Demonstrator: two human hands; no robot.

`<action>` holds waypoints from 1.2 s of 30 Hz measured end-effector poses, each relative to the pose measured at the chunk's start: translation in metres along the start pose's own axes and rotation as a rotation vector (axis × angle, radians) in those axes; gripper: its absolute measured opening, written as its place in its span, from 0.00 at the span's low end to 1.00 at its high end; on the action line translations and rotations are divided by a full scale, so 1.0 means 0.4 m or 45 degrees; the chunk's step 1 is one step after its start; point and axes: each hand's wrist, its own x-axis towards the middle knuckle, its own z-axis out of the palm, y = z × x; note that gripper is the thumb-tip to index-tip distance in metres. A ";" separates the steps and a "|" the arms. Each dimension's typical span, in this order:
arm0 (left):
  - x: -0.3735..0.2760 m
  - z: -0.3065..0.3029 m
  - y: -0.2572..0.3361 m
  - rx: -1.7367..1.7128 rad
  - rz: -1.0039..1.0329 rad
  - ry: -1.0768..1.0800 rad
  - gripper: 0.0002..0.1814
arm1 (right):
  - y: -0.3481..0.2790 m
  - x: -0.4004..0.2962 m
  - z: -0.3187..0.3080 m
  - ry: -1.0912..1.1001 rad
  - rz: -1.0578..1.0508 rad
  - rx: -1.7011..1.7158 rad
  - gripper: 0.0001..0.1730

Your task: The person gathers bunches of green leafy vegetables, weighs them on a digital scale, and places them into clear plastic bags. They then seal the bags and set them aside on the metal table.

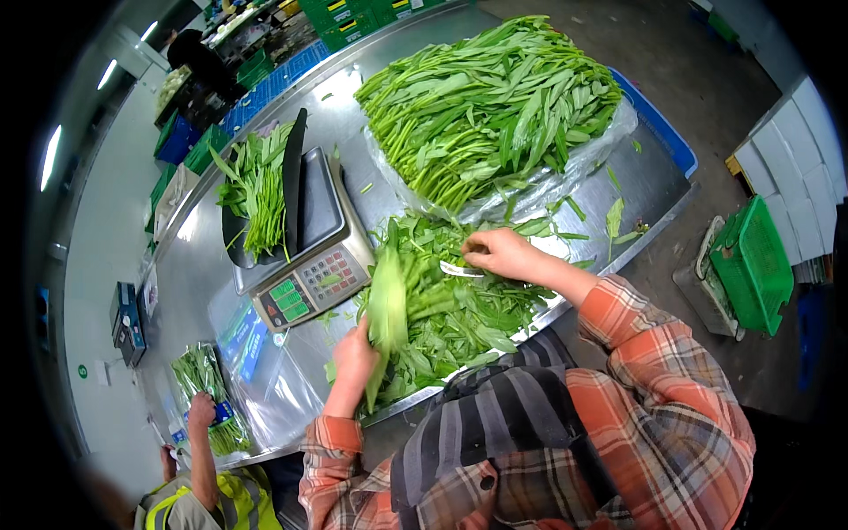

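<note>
My left hand grips a bunch of leafy greens that look like water spinach; its leaves are blurred. To the right, my right hand is curled over the pile, with a slim curved metal strip, apparently a blade, projecting from under the fingers. Loose leaves and stems are heaped beneath both hands on the steel table. Just left of the heap stands a digital scale, whose black pan carries another bunch of greens.
A big stack of greens lies on clear plastic beyond my hands. Plastic bags lie left. A co-worker's hand touches a packed bunch. A green basket stands right of the table, near white boxes.
</note>
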 end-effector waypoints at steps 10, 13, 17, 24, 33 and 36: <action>-0.053 -0.075 0.081 0.040 0.192 0.286 0.53 | -0.081 0.020 0.109 0.061 -0.028 -0.153 0.48; -0.079 -0.095 0.079 0.125 0.195 0.334 0.53 | -0.033 0.056 0.081 0.220 -0.215 -0.085 0.14; -0.101 -0.106 0.035 0.376 0.240 0.392 0.50 | -0.070 0.089 -0.011 0.215 0.035 0.199 0.17; -0.052 -0.167 0.109 0.651 0.496 0.424 0.45 | -0.175 0.107 0.071 -0.042 -0.398 -0.580 0.23; -0.110 -0.157 -0.043 0.081 0.361 0.518 0.49 | -0.032 0.100 -0.093 -0.345 -0.104 0.729 0.25; -0.110 -0.160 -0.047 -0.015 0.439 0.511 0.46 | -0.139 0.091 -0.092 -0.522 -0.218 0.323 0.56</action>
